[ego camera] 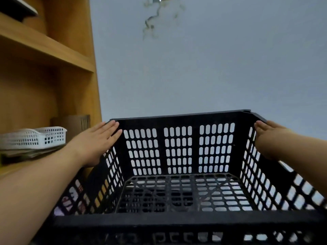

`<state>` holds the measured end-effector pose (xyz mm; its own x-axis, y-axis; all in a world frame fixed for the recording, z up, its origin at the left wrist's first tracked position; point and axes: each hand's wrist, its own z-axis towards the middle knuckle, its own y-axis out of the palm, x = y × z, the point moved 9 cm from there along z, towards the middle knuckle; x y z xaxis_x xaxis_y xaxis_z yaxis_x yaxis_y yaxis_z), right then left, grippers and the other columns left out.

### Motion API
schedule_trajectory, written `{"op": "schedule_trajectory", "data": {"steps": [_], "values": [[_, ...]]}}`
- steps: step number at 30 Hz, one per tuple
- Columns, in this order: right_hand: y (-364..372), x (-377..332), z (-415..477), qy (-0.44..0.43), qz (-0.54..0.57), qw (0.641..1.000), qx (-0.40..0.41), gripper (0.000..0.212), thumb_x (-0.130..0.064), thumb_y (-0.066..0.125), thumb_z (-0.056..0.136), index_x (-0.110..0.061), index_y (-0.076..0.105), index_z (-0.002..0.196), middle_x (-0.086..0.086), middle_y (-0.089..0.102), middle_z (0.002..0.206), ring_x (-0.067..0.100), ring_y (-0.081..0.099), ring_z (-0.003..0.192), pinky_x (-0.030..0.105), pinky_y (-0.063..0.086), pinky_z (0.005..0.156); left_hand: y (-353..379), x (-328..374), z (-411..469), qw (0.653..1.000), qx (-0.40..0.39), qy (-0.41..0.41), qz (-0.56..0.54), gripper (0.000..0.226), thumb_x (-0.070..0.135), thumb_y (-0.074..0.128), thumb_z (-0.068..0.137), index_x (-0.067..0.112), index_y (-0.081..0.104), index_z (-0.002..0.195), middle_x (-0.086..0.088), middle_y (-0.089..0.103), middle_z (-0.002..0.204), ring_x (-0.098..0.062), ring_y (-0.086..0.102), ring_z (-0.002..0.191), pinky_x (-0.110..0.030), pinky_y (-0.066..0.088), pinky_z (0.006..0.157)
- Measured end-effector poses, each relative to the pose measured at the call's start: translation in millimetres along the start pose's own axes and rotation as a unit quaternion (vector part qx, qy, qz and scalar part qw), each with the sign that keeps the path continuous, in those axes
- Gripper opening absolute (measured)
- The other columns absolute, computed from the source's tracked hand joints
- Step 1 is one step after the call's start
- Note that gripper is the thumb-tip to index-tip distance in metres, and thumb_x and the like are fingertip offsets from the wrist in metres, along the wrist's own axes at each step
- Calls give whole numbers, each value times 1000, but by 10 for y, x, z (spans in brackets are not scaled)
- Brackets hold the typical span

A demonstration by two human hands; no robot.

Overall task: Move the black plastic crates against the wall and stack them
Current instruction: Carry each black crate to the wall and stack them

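A: Where is the black perforated plastic crate (178, 151) right now?

B: Front and centre, open side up, filling the lower half of the head view. Its far wall, with three blocks of oval slots, stands in front of the pale grey-blue wall (212, 68), and the wall shows through the slots. I cannot tell whether the crate touches the wall.

A: And the hands?

B: Well apart, one on each side. The left hand (95, 142) lies flat against the outside of the crate's left wall near the far corner, fingers stretched and together, their tips at the top rim. The right hand (269, 137) presses on the outside of the right wall near the far right corner, fingers straight too. Neither hand curls around the rim; both are open palms pressed on the crate between them.

A: Is anything under the crate?

B: Through the grid floor I see more dark lattice, so it may sit on another crate, but it is too blurred to be sure.

A: What else is around?

B: On the left stands a tan wooden shelf unit (53, 50). On its lower shelf a white slotted plastic tray (35, 137) rests on a flat pile, just beside the left forearm. Behind the tray stands a brown cardboard piece (76, 122). High on the wall runs a dark crack (150, 22)
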<state>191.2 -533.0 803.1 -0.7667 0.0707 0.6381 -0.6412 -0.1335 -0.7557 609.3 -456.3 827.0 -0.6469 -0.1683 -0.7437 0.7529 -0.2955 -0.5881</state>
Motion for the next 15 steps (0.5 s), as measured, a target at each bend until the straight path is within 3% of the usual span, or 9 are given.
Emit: {"op": "schedule_trajectory", "data": {"steps": [10, 15], "values": [[-442, -1329, 1452, -78, 11, 997, -12, 50, -24, 38, 96, -15, 31, 145, 22, -7, 157, 31, -12, 146, 42, -7, 118, 1483, -430, 1030, 998, -63, 12, -2, 94, 13, 48, 85, 15, -33, 134, -10, -35, 144, -21, -33, 132, -36, -22, 107], [-471, -1954, 1905, -86, 16, 995, -40, 52, -24, 39, 96, -15, 29, 146, 23, -5, 157, 32, -12, 146, 43, -8, 118, 2283, -463, 1447, 995, -75, 49, -33, 93, 5, 44, 83, 18, -33, 134, -8, -34, 147, -20, -32, 135, -35, -20, 110]]}}
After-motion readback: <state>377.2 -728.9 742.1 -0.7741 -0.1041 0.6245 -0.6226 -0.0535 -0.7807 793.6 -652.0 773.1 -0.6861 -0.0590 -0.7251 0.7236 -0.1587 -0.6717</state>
